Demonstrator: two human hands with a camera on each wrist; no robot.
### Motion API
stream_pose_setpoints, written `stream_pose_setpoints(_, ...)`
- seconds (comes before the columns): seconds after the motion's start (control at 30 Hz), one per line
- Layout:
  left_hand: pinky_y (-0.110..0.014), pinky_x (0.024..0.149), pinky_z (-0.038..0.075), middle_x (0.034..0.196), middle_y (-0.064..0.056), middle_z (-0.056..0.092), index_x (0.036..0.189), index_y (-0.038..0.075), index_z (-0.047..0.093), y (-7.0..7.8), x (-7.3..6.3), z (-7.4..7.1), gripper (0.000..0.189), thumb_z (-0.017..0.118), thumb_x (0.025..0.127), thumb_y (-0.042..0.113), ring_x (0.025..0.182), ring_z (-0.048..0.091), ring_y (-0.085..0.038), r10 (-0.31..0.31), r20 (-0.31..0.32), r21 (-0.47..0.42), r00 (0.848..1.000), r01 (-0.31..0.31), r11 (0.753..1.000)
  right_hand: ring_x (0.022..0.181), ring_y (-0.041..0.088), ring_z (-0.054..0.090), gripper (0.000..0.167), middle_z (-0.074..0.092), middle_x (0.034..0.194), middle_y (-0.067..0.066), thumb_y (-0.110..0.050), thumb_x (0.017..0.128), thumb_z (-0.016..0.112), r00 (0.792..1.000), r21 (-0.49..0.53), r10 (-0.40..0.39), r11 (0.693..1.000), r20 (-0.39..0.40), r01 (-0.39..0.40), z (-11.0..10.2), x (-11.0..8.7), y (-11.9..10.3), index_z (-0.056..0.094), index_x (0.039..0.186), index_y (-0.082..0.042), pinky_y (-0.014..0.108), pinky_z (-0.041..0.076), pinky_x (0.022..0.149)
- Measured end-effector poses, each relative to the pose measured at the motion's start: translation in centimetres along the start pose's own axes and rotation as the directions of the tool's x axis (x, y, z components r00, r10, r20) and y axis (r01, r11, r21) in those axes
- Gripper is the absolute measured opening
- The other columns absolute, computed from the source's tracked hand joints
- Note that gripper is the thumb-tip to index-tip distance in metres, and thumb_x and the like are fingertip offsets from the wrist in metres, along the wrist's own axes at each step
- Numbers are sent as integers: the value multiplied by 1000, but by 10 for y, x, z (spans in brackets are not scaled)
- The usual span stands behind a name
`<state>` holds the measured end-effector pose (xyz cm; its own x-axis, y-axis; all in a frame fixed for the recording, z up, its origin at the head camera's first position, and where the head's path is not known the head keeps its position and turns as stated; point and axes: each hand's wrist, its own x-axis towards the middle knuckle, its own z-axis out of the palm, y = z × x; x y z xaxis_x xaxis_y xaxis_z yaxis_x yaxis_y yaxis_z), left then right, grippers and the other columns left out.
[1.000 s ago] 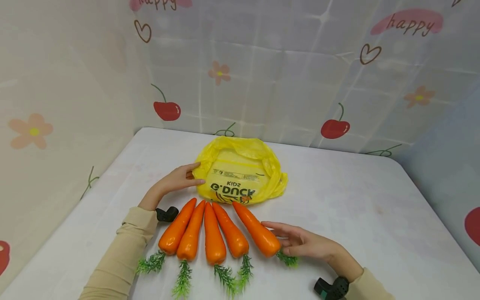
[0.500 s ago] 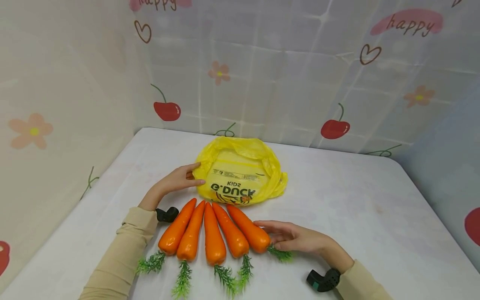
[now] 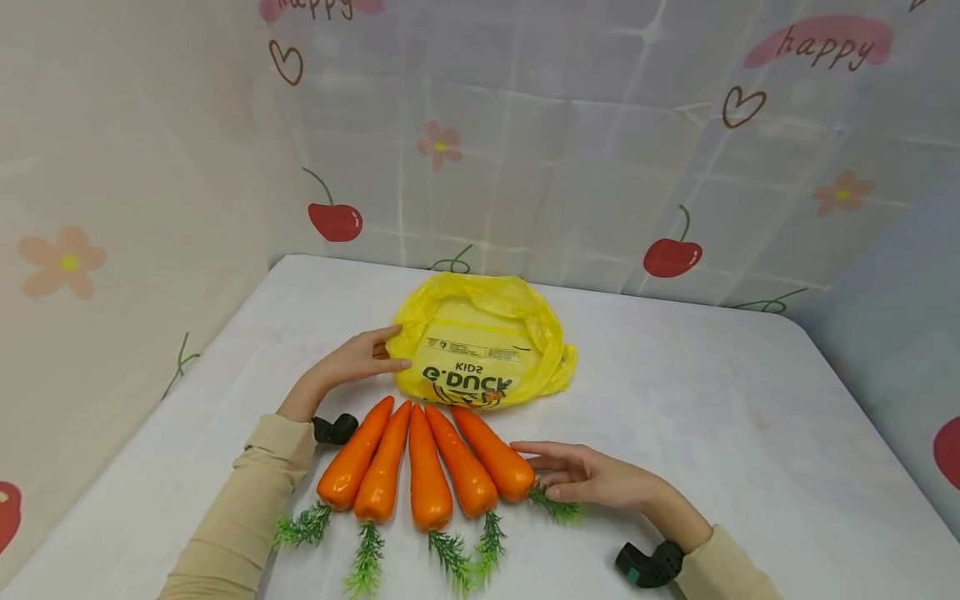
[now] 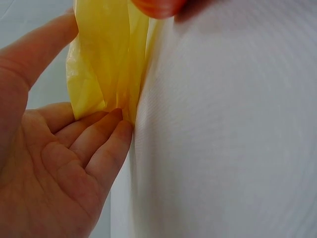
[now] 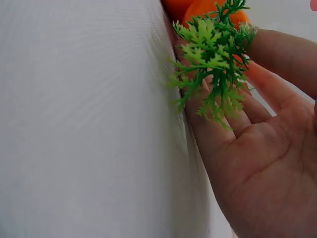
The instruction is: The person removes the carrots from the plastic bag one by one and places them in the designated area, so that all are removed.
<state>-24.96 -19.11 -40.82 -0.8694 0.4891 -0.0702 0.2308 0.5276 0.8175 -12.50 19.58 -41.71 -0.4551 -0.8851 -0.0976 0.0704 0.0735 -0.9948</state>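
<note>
Several orange carrots with green feathery tops lie fanned on the white table. In the head view the rightmost carrot (image 3: 495, 457) is beside my right hand (image 3: 596, 477), whose extended fingers rest along its thick end. Its leafy top (image 5: 213, 62) hangs before those fingers in the right wrist view. Just beyond the carrot tips lies a yellow plastic bag (image 3: 480, 337), mouth spread, with upside-down G.DUCK KIDS print. Against its left edge rests my left hand (image 3: 360, 357), fingers and thumb spread. The left wrist view shows these relaxed fingertips (image 4: 121, 130) touching the thin yellow film (image 4: 101, 59).
The leftmost carrot (image 3: 352, 458) lies close to the black wrist camera (image 3: 335, 428) on my left arm. Another black wrist camera (image 3: 649, 565) sits on my right wrist. A printed curtain (image 3: 555, 167) stands behind the white table (image 3: 712, 400).
The rightmost carrot has slid left against its neighbour, with my right hand moving left beside it. My left hand and the bag have stayed in place.
</note>
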Motion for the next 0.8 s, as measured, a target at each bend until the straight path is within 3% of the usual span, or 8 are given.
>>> stream_pose_setpoints(0.2,-43,102,33,147,-23,27,145,-6,22,0,1,0,85,69,86,32,128,38,-32,-7,-1,3,1000,7,1000,125,27,43,54,35,144,20,-1,96,51,999,-92,-15,996,-32,12,2,-2,-2,29,146,-1,33,37,100)
stream_pose_setpoints(0.47,-44,102,33,146,-25,26,145,-8,21,-1,2,1,84,68,87,30,128,37,-34,14,1,12,1000,-14,1000,125,26,42,54,33,145,20,-1,96,51,999,-122,-22,992,-35,17,2,-3,-4,29,145,0,32,37,100)
stream_pose_setpoints(0.8,-46,101,33,147,-22,25,146,-1,27,1,-1,2,79,71,85,24,129,32,-41,50,-27,18,998,-50,999,124,36,41,53,37,141,23,2,96,47,997,-203,-43,979,-62,30,-5,-11,-16,26,145,3,34,36,101)
